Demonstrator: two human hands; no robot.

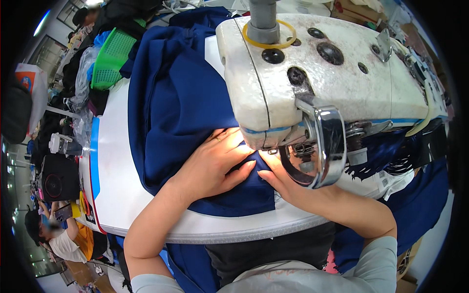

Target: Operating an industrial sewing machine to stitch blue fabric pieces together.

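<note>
"Where were the fingers?"

"The left hand (207,163) lay on the navy cloth (181,93), palm down, a narrow gap between thumb and forefinger. The right hand (292,190) had its thumb and forefinger on the cloth too; whether they pinched it I couldn't tell, because a chrome loop (337,141) hid part of that hand."

"And the cloth itself?"

"Spread on the white worktop (115,171), reaching the lit spot under the head of the sewing machine (312,63)."

"Farther out?"

"A green basket (112,61) stood tilted beyond the cloth, on the left."
</note>
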